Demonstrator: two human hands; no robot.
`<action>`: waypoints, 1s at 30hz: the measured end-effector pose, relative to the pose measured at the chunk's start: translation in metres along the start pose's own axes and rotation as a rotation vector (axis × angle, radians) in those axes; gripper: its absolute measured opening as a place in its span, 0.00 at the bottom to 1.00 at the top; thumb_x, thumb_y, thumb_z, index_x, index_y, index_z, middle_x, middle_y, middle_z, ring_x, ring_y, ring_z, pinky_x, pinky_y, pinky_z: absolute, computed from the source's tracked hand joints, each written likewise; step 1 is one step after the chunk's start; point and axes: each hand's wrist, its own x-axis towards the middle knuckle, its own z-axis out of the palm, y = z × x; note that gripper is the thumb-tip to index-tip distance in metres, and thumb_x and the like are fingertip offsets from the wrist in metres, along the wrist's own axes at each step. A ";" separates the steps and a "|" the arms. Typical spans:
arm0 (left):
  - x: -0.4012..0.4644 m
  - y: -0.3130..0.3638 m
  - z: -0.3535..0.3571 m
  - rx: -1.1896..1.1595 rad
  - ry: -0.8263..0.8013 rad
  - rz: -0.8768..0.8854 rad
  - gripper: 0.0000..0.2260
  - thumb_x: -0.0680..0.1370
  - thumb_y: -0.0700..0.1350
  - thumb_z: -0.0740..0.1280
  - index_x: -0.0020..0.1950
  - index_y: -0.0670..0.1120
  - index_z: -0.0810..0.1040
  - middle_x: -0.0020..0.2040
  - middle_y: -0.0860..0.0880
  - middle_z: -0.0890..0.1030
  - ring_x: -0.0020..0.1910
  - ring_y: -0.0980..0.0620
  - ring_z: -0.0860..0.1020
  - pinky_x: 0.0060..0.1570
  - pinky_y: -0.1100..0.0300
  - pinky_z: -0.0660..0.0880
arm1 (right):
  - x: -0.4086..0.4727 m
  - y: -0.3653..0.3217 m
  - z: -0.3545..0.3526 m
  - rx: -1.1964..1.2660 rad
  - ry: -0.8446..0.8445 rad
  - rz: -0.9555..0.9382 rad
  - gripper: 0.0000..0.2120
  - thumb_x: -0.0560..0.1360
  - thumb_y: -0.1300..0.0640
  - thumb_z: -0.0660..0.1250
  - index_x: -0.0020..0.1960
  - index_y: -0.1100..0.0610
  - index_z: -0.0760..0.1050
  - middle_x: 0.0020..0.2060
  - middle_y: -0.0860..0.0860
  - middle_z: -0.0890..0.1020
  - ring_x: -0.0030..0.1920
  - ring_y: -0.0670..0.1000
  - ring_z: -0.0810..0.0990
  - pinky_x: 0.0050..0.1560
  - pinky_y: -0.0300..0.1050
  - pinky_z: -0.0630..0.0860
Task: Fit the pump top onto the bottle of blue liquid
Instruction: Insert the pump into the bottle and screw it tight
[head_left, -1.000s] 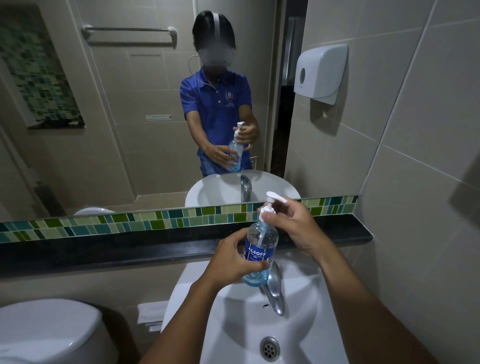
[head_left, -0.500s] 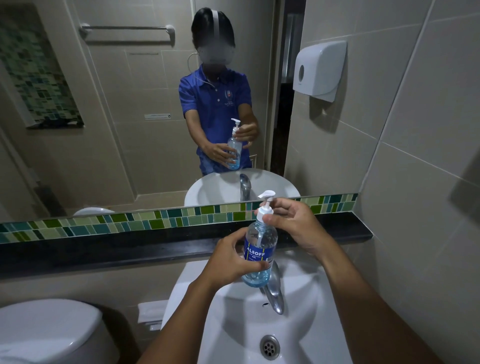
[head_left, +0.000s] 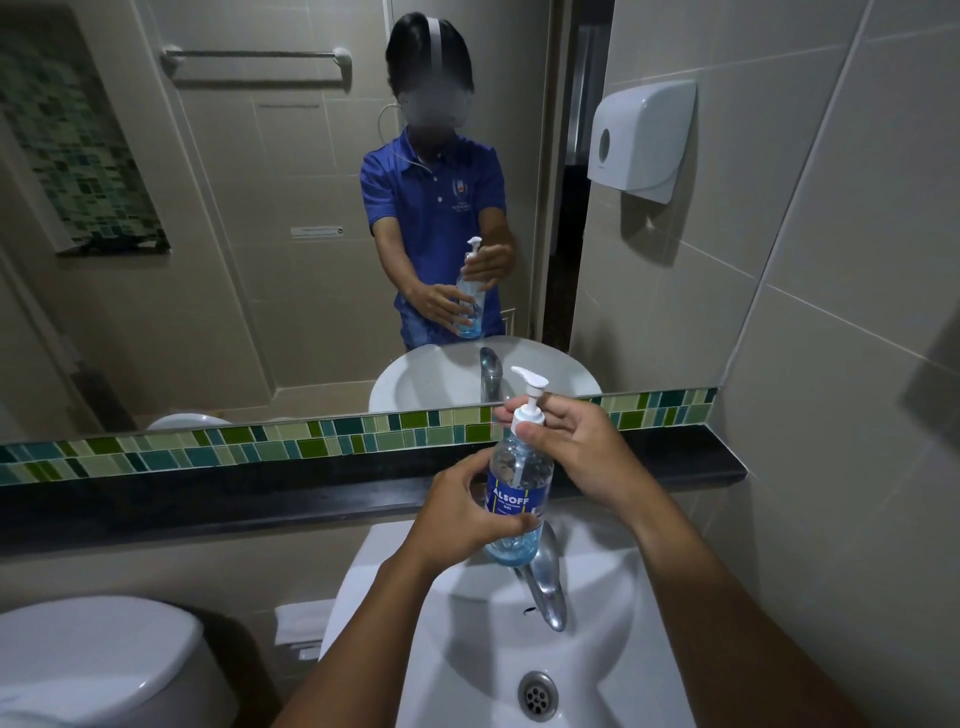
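Bottle (head_left: 518, 488) partly full, blue liquid; left hand (head_left: 462, 512) wrapped around. Right hand (head_left: 576, 447) fingers pinching pump top (head_left: 530, 402) collar. Far-side fingertips hidden.

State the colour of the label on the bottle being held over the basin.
Dark blue with white lettering, on the label of the bottle; the head view shows it.

bottle (head_left: 517, 488) label "ALSOFF", perhaps "GEL" beneath

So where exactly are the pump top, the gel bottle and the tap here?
pump top (head_left: 530, 402): head view, on its white collar and stem.
bottle of blue gel (head_left: 514, 493): head view, on the blue label.
tap (head_left: 545, 587): head view, on the metal spout over the basin.
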 end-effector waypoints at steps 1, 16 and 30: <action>-0.001 0.000 0.001 -0.003 0.008 -0.005 0.30 0.63 0.45 0.85 0.64 0.55 0.82 0.56 0.52 0.89 0.54 0.52 0.87 0.58 0.49 0.84 | 0.001 -0.002 0.003 -0.075 0.092 -0.009 0.12 0.75 0.58 0.75 0.57 0.55 0.82 0.51 0.50 0.89 0.53 0.48 0.87 0.55 0.52 0.84; -0.001 -0.001 0.006 -0.034 0.056 -0.007 0.27 0.64 0.42 0.85 0.59 0.57 0.83 0.54 0.52 0.89 0.53 0.53 0.87 0.56 0.51 0.85 | 0.000 -0.002 0.025 -0.221 0.325 -0.029 0.08 0.71 0.53 0.78 0.45 0.49 0.79 0.40 0.48 0.89 0.42 0.45 0.88 0.41 0.41 0.84; 0.005 0.007 -0.001 -0.039 0.000 -0.007 0.29 0.62 0.46 0.86 0.61 0.51 0.84 0.54 0.51 0.89 0.52 0.51 0.88 0.55 0.53 0.85 | 0.004 -0.014 -0.004 0.014 -0.062 0.050 0.14 0.78 0.55 0.70 0.62 0.57 0.79 0.57 0.51 0.87 0.58 0.50 0.85 0.55 0.46 0.82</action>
